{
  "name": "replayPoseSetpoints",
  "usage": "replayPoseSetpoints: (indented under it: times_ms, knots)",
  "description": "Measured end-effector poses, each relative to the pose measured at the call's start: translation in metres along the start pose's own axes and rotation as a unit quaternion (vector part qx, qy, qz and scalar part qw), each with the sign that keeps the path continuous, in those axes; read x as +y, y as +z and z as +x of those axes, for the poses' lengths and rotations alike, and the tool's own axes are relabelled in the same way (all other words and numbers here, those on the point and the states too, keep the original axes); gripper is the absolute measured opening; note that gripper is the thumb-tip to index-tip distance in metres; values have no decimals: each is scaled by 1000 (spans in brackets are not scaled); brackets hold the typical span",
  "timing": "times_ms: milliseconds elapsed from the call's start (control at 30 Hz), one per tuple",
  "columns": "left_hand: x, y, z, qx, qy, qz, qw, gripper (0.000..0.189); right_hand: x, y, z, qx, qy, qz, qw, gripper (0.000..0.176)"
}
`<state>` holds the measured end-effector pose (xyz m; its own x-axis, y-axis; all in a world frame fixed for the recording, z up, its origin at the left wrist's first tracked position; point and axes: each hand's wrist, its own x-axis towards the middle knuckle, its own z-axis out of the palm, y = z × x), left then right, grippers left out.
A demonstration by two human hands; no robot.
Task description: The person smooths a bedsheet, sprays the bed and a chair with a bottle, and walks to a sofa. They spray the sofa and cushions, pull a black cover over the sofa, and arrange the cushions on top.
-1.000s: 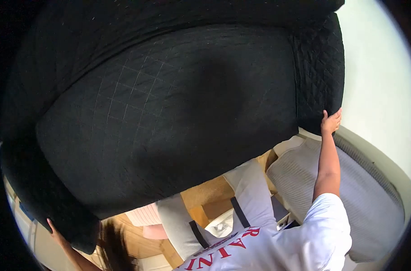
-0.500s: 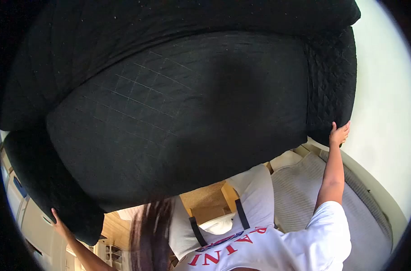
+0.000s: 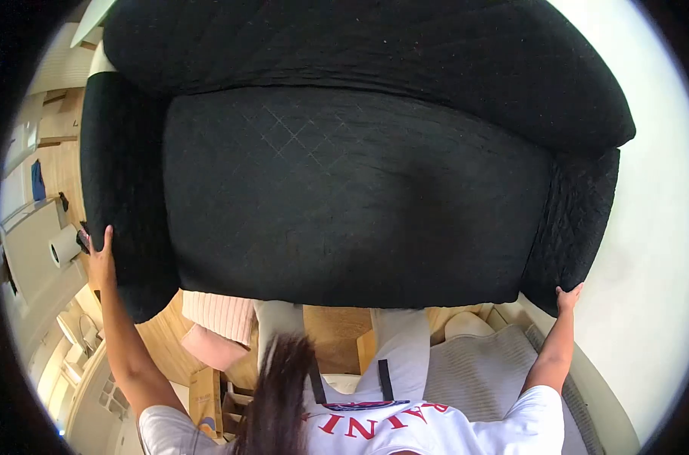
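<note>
A black quilted sofa cover (image 3: 344,205) spreads over the seat, back and both arms of a sofa in front of me. At the outer front side of the left armrest, my left hand (image 3: 100,262) grips the covered edge, with a finger lying along the fabric. On the opposite side, my right hand (image 3: 569,297) is wrapped around the front end of the right armrest. Part of its fingers is hidden behind the cover. Fine stitched diamond lines show on the seat, and a dark shadow falls across it.
Close to my legs are a pink ribbed cushion (image 3: 219,315), a cardboard box (image 3: 206,402) and a brown mat (image 3: 337,326). A grey ribbed blanket (image 3: 473,371) lies at the lower right. The white wall (image 3: 655,189) runs along the right; a white cabinet (image 3: 37,235) stands left.
My view has turned, so the sofa appears more level. My left hand sits higher in view and my right hand lower, both still at the armrests. More of the room shows on the left.
</note>
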<state>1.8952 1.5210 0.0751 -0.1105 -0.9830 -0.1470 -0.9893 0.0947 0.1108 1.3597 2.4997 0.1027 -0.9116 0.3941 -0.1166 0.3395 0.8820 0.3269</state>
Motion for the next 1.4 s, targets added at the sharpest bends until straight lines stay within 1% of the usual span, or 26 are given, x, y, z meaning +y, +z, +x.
replayPoseSetpoints:
  times_ms: [67,100,133,200,267,300,333,367,400,467,533,633,667,733,800,867,933,967,1000,1033,1100,1167,1233,1300,1367,1400]
  knots:
    - [-18,4,7,-5,-22,36,999,82,9,-7,5,-45,17,85,995,97]
    - [-51,21,26,23,116,198,973,67,6,-9,11,-86,34,168,981,98]
    - [-75,29,31,47,241,353,903,54,4,-6,16,-86,21,171,981,98]
    - [-48,41,19,139,107,76,982,48,6,8,13,-29,16,132,991,97]
    - [-57,45,20,129,205,131,961,48,-5,7,11,-22,19,96,995,95]
    - [-60,45,26,107,245,256,929,47,-10,8,13,-21,23,90,995,95]
    - [-64,47,33,75,282,376,880,58,-15,5,11,-20,30,81,996,94]
    - [-54,50,29,66,204,209,954,74,-21,2,6,-37,28,67,997,92]
    - [-30,51,21,60,117,33,991,92,-28,-3,4,-51,28,53,997,90]
    - [29,22,-12,25,-28,-3,999,104,-49,1,-13,7,-62,4,998,70]
    - [60,6,-33,-15,-95,8,995,111,-75,22,-22,-29,-188,54,980,47]
    - [50,26,-37,32,21,-97,995,108,-150,29,-96,-257,-355,117,891,37]
    - [35,44,-36,63,76,-157,983,105,-176,31,-128,-316,-347,93,878,35]
    - [41,33,-72,92,99,-200,970,87,-252,-29,-235,-445,-295,118,837,33]
    - [35,22,-121,166,179,-132,961,76,-284,-25,-276,-507,-305,141,793,34]
    - [13,42,-188,176,154,-127,964,73,-309,-29,-309,-539,-351,146,752,34]
    - [-10,62,-272,35,31,-242,969,71,-330,-24,-322,-551,-399,107,725,34]
    - [-38,111,-316,52,10,-287,956,70,-340,-19,-320,-550,-422,86,715,33]
    - [-53,146,-365,30,-77,-307,948,68,-349,-13,-322,-550,-441,66,706,33]
    - [-54,133,-397,-192,-274,-355,873,68,-358,-9,-317,-550,-456,48,698,33]
    - [-71,159,-468,-279,-353,-359,817,68,-375,-2,-304,-481,-460,-51,745,29]
    - [-82,193,-550,-359,-332,-281,826,68,-401,-10,-289,-470,-486,-106,729,30]
    - [-95,222,-583,-311,-414,-336,786,68,-416,-18,-309,-464,-490,-138,725,30]
    - [-104,224,-590,-263,-489,-381,740,67,-432,-26,-339,-487,-428,-148,747,38]
    - [-123,210,-571,-148,-625,-568,514,72,-449,-20,-385,-517,-405,-156,738,42]
    - [-134,197,-560,-142,-632,-571,504,72,-458,-12,-411,-555,-372,-149,729,47]
